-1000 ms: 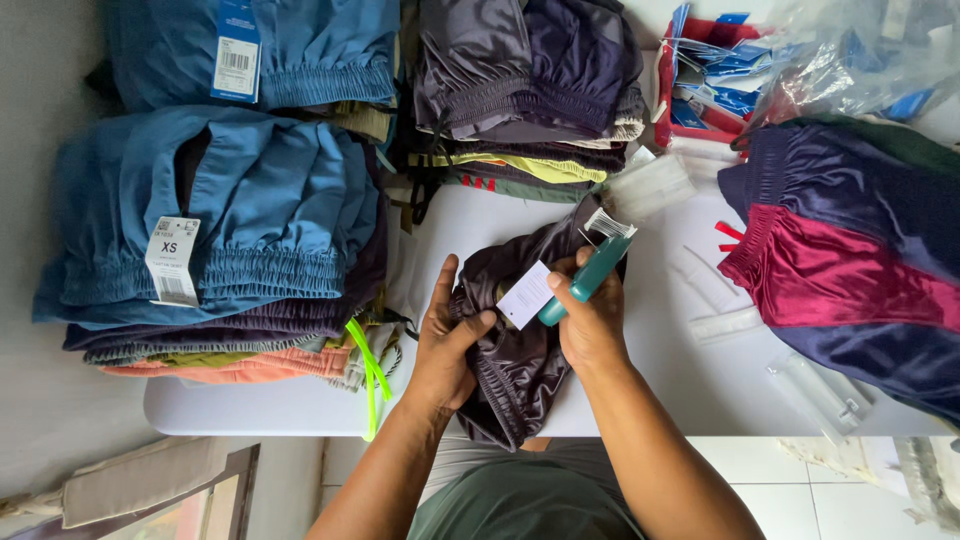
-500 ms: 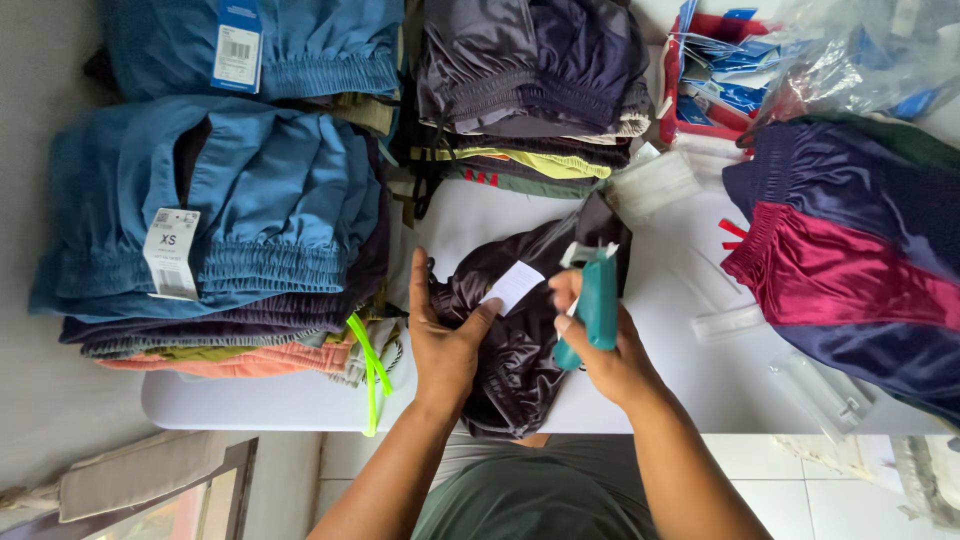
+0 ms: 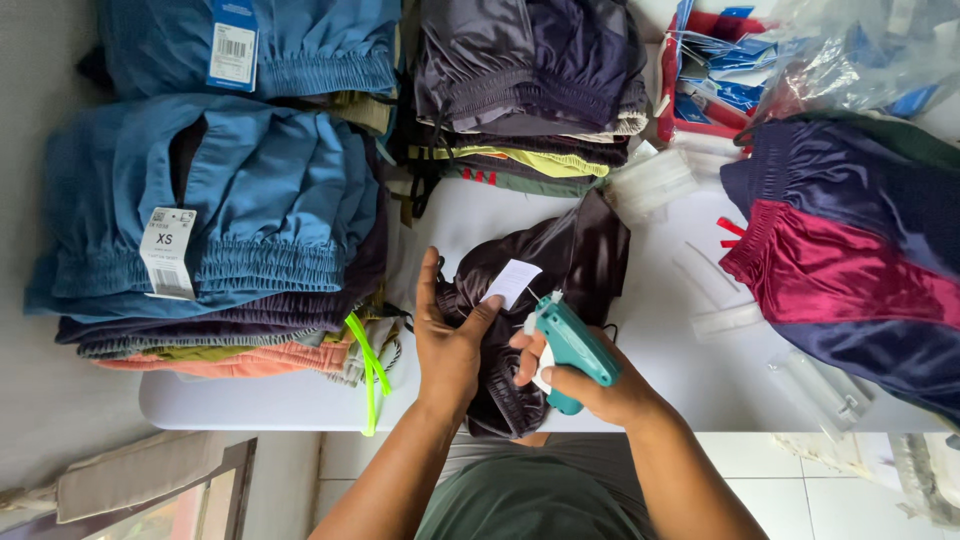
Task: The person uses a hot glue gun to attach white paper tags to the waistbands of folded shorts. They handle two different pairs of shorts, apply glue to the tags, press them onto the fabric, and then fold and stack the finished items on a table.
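a pair of dark purple shorts (image 3: 545, 300) is bunched at the near edge of the white desk (image 3: 700, 370), in front of the person. the left hand (image 3: 452, 340) is closed on a gathered fold of the fabric, with a small white paper tag (image 3: 512, 282) pinned under the thumb against the cloth; this hold appears meant to keep tag and fabric together and steady. the right hand (image 3: 590, 385) is wrapped around the grip of a teal tagging gun (image 3: 570, 345), fingers curled shut about it, and the gun's nose is pointed at the tag, just beside the left thumb, so that the needle can meet both layers where they are pinched.

the desk around is crowded. a stack of folded blue shorts (image 3: 220, 220) with a white size label (image 3: 167, 252) lies to the left, over purple and orange pieces, and a neon green drawstring (image 3: 365, 365) hangs off the edge. a second blue pile (image 3: 250, 45) and a stack of dark folded shorts (image 3: 530, 80) sit farther back. to the right lie navy and maroon shorts (image 3: 840, 270), near strips of clear plastic fasteners (image 3: 725, 320), a red tray of blue card tags (image 3: 710, 70) and a crumpled clear plastic bag (image 3: 860, 50). the bare patch of desk is narrow, hemmed in by the piles, and the left thumb lies close to the gun's tip.
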